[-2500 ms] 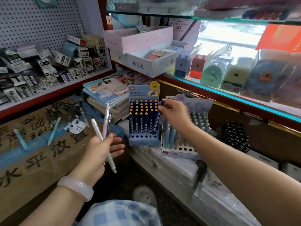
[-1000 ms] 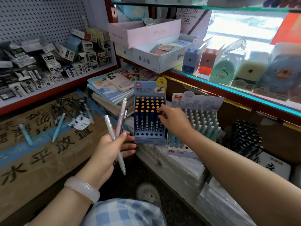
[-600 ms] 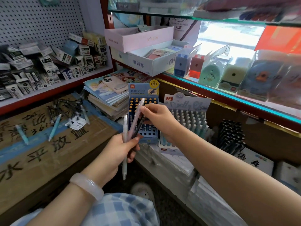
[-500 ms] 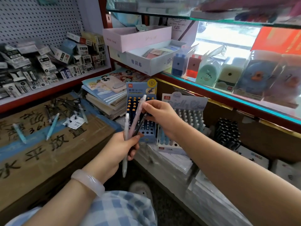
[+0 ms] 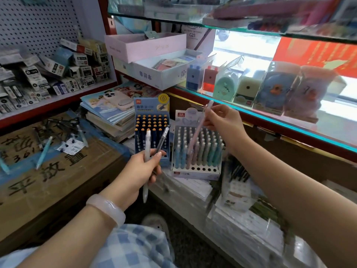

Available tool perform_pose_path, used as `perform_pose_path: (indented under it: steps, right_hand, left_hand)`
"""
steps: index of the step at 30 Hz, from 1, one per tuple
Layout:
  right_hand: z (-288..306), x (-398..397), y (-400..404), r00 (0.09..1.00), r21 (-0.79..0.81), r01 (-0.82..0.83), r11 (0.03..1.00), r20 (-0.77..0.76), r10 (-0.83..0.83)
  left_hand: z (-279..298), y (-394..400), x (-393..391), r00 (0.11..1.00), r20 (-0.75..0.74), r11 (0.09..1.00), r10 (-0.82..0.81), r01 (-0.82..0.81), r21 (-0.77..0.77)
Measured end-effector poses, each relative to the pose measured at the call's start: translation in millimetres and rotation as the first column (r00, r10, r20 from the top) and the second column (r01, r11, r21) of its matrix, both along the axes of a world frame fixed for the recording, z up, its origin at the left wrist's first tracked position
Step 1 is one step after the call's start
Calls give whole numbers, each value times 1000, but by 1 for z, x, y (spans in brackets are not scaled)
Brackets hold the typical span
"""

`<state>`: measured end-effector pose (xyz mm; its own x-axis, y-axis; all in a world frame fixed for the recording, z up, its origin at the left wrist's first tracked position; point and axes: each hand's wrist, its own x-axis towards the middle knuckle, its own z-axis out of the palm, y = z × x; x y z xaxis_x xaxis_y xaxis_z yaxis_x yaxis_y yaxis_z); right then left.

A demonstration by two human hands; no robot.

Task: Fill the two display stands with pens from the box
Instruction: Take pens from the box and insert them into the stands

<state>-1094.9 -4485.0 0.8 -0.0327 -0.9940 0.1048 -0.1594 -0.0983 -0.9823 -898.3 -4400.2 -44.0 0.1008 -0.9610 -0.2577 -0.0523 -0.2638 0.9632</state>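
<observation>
my left wrist: a smooth, pale, milky-white bangle (image 5: pixel 108 207), thick and rounded, glossy | my arms: bare, no sleeves in view on either forearm | my hands: bare, no gloves, no rings that I can see | my lap: blue-and-white checked cloth (image 5: pixel 123 246) | my foot: a light-coloured shoe (image 5: pixel 154 222)

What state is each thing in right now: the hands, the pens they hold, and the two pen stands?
left hand: grips a white pen and a dark pen
white pen: upright in the left hand
dark pen: tilted right
right hand: pinches a pink pen
pink pen: tilted over the white stand
blue stand: upright, mostly full
white stand: front row of holes empty
</observation>
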Motion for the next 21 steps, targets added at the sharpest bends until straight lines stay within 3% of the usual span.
perform_pose_path:
  steps: [7,13,21]
  right_hand:
    - [-49,-16,9,897,-67,-28,997,-443,-5]
    - [-72,-9,13,864,-102,-52,993,-503,-6]
    - [-94,-3,10,785,-28,-73,997,-618,40]
  left_hand:
    - [6,0,-5,995,-93,999,46,-45,19]
    - [6,-1,-3,993,-112,1000,23,-23,5]
    - [5,1,5,995,-94,1000,22,-23,-8]
